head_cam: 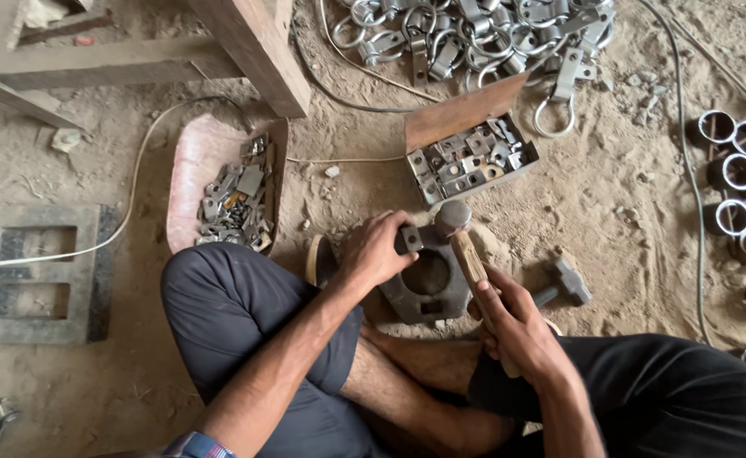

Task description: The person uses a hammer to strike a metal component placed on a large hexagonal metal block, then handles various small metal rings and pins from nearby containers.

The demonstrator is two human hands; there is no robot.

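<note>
I sit on a dirt floor with a dark iron block (424, 293), which has a round hollow, between my legs. My left hand (374, 251) pinches a small flat metal bracket (408, 239) at the block's upper edge. My right hand (515, 326) grips the wooden handle of a hammer (466, 254). The hammer's round steel head (452, 216) rests right beside the bracket.
A cardboard box (473, 161) of small metal brackets sits just beyond the block. A pink tray (195, 174) with more brackets lies to the left. A heap of metal clamps (474, 38) is at the top, steel rings (737, 195) at the right, a second hammer (568, 282) nearby.
</note>
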